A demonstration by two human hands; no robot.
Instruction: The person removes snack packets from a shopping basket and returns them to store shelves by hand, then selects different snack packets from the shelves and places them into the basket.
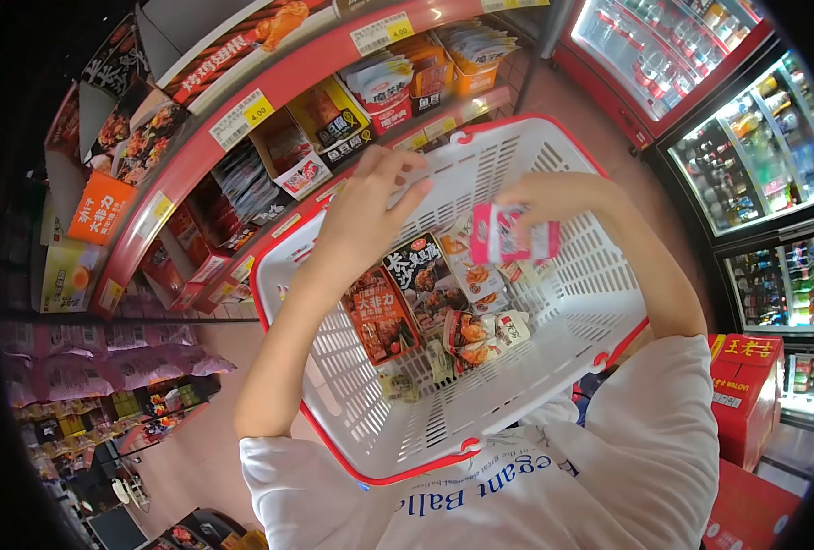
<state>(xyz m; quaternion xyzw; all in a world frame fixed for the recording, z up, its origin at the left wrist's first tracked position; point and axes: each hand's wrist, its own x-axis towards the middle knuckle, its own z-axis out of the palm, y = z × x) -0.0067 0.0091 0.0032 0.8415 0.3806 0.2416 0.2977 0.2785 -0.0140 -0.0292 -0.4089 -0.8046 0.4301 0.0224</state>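
Note:
My right hand (pixel 553 203) grips a pink and white snack packet (pixel 487 236) above the inside of a white shopping basket with a red rim (pixel 590 316). Over the basket's shelf-side edge is my left hand (pixel 381 188), its thumb apart from its bent fingers and nothing visible in it. Down in the basket lie an orange-red snack box (pixel 384 321), a black snack box with white lettering (pixel 422 275), a white packet with a food picture (pixel 478 282), a red and white packet (pixel 485 337) and small clear packets (pixel 399 387).
A red-edged shelf (pixel 311 87) with boxes of packaged snacks and price tags curves past the basket's far side. Lit drink coolers (pixel 764 137) stand at the right, with a red carton (pixel 746 394) below them. Purple bags (pixel 104 362) fill a lower shelf at left.

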